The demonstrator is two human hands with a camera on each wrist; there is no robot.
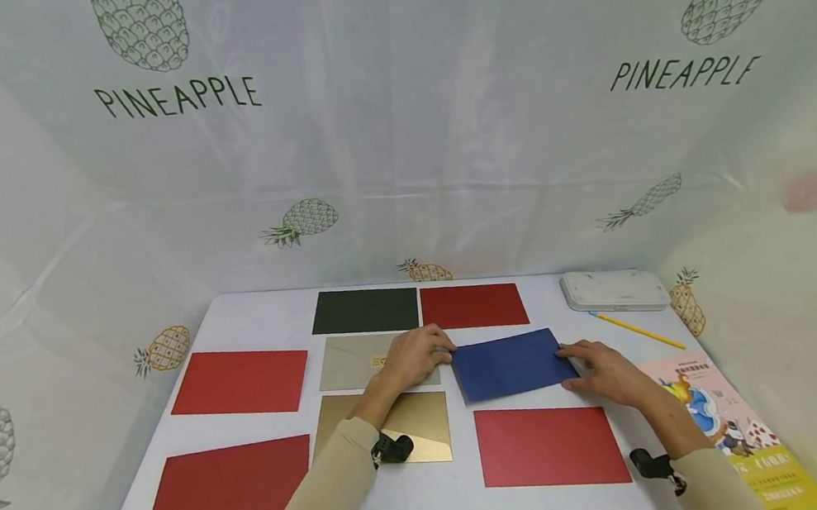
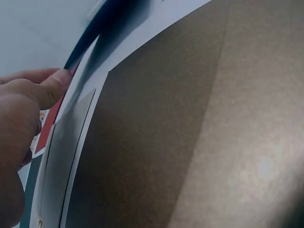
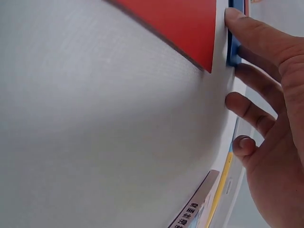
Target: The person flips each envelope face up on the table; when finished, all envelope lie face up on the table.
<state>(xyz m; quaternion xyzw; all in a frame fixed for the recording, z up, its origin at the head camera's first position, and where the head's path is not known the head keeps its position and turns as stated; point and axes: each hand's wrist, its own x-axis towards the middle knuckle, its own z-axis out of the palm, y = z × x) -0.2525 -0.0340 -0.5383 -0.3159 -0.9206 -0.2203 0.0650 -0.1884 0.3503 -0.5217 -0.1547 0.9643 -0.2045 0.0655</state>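
A dark blue envelope [image 1: 510, 366] spans the gap between both hands, lying slightly askew over the white table. My left hand [image 1: 415, 356] pinches its upper left corner between thumb and fingers; the left wrist view shows that end raised, with a shadow below. At its right edge, my right hand [image 1: 603, 371] grips with thumb and index finger, while the other fingers [image 3: 249, 111] spread loosely. Under the left wrist and forearm lie a beige envelope [image 1: 345, 361] and a gold envelope [image 1: 336, 416], both partly hidden. Just below the blue one is a light red envelope [image 1: 548, 448].
Two red envelopes [image 1: 242, 382] lie at the left. A dark green envelope [image 1: 365, 310] and another red envelope [image 1: 472, 306] line the back. At the right are a white case [image 1: 616, 290], a yellow pencil [image 1: 641, 330] and a colourful printed booklet [image 1: 763, 467]. Pineapple-print curtains surround the table.
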